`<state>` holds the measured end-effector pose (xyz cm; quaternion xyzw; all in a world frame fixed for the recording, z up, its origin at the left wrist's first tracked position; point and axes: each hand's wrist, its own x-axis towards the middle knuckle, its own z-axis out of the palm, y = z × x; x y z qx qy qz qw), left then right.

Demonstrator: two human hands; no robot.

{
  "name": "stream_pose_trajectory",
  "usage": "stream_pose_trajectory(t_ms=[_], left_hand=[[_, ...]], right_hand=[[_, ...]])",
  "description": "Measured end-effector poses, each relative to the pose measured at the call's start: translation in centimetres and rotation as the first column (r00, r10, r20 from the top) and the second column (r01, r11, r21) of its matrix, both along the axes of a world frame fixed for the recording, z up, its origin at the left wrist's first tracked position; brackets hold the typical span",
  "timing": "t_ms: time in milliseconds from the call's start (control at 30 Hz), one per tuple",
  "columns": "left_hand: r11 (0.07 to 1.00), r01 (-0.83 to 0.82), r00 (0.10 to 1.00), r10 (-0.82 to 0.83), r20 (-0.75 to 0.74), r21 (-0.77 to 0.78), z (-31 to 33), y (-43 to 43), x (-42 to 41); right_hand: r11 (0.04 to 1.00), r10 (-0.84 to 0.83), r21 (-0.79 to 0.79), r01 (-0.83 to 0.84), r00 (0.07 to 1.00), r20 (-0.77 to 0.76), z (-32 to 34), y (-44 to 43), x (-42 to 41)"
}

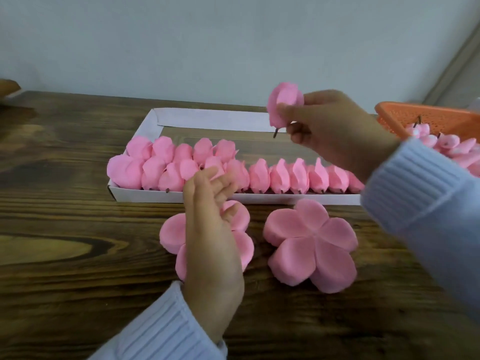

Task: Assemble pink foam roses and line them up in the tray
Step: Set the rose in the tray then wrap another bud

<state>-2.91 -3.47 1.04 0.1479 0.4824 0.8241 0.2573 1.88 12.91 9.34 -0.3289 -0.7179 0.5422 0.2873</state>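
My right hand [335,131] holds a pink foam rosebud [284,102] with a short dark stem, raised above the white cardboard tray [207,120]. Inside the tray lie two rows of pink roses [197,167], a long one along the near wall and a shorter one behind it at the left. My left hand [213,229] hovers with its fingers apart over a stack of flat five-petal foam pieces [171,232], holding nothing. A second petal stack [311,242] lies to its right on the table.
An orange mesh basket [428,118] with several loose pink buds [452,146] stands at the far right. The brown wooden table [65,229] meets a pale wall behind the tray. Something brown shows at the far left edge [7,87].
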Motion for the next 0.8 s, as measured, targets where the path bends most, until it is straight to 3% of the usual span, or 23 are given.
stream_pose_trajectory(t_ms=[100,200,300,533,633,800], left_hand=[[0.999,-0.028,0.993,0.03,0.117,-0.021,0.1,0.4,-0.3],[0.998,-0.049,0.991,0.053,0.126,-0.031,0.1,0.6,-0.3],[0.997,-0.056,0.99,0.062,0.124,-0.053,0.1,0.7,-0.3],[0.995,-0.049,0.986,0.061,0.154,-0.082,0.3,1.0,-0.4],[0.995,-0.049,0.986,0.061,0.155,-0.085,0.2,1.0,-0.4],[0.995,-0.039,0.987,0.053,0.153,-0.09,0.3,1.0,-0.4]], right_hand=[[0.999,-0.031,-0.027,0.036,0.985,0.168,-1.2,2.7,-3.1],[1.0,0.006,0.025,-0.017,0.921,0.388,-2.9,3.4,-5.1],[0.997,0.067,0.001,-0.077,0.882,0.467,-4.2,3.1,-6.4],[0.925,0.051,0.225,-0.307,0.685,0.726,-4.5,2.0,-7.9],[0.904,0.011,0.271,-0.332,0.649,0.76,-4.8,1.6,-8.1],[0.925,-0.004,0.292,-0.242,0.763,0.646,-5.8,2.6,-7.8]])
